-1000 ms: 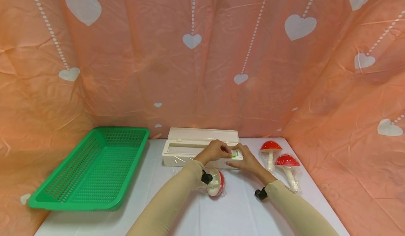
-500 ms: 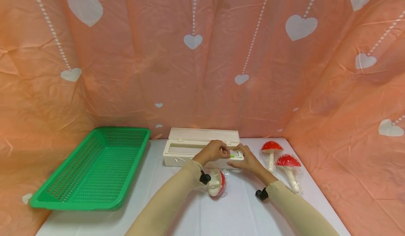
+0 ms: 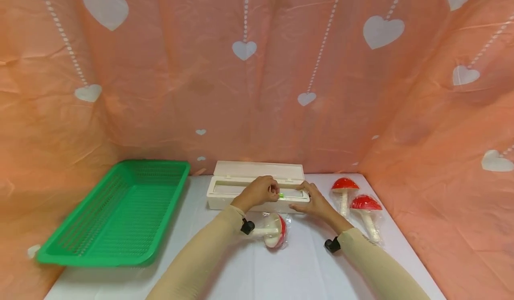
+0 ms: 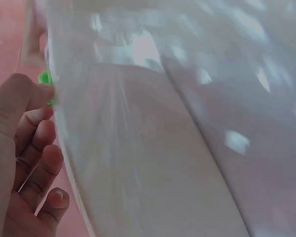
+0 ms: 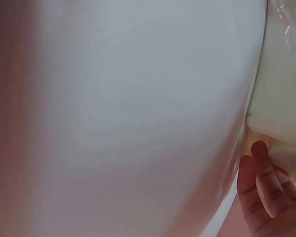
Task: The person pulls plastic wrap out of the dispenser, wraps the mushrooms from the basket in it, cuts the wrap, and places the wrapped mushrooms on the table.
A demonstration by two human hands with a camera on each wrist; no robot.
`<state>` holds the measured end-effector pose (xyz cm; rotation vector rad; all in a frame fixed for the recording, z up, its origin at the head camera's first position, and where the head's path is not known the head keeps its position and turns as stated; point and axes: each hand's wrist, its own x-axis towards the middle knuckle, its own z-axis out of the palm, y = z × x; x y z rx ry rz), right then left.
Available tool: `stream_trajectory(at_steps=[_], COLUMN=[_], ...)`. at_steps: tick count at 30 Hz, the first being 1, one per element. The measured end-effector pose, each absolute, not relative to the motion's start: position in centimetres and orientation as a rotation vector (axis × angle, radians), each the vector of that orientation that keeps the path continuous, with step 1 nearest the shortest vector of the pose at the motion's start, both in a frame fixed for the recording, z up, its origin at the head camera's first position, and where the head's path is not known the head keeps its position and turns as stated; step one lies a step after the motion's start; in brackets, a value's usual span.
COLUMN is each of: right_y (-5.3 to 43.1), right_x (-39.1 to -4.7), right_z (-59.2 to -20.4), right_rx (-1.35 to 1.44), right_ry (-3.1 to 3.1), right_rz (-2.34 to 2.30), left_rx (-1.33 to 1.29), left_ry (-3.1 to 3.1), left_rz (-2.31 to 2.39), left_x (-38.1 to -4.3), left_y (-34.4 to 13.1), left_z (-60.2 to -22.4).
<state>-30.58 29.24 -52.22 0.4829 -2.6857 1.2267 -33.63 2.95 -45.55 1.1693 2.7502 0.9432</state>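
Observation:
A long cream cling film dispenser (image 3: 225,202) lies at the back of the white table with its lid (image 3: 259,169) swung back. My left hand (image 3: 257,191) pinches a small green slide cutter (image 3: 281,195) at the dispenser's front edge, right of the middle. In the left wrist view the thumb and a fingertip meet at the green slide cutter (image 4: 44,78), with clear film (image 4: 133,123) beside it. My right hand (image 3: 315,202) grips the dispenser's right end, thumb in front and fingers over the top. Just in front lies a film-wrapped toy mushroom (image 3: 275,232), on its side.
A green plastic basket (image 3: 158,235) stands on the left of the table. Two wrapped red-capped mushrooms (image 3: 344,185) lie at the right, past my right hand. A pink curtain (image 3: 184,90) with white hearts surrounds the table.
My left hand has slid left along the dispenser's front edge with the green slide cutter, baring more of the mushroom's stem. The right hand keeps its grip on the right end.

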Motion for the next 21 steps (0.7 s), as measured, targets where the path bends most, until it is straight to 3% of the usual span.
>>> stream_trajectory(at_steps=[9,21], right_y=[30.2,30.7], right_x=[-30.1,-30.2], right_z=[-52.1,-52.1], right_rx=[0.472,0.477], right_ry=[-2.694,-2.679], right_rz=[1.245,1.251], left_rx=[1.088,1.067], left_ry=[2.933,3.131], left_rz=[0.889,-0.013], left_x=[-33.3,-33.8], left_y=[-4.7,-11.5], left_z=[-46.0,-42.1])
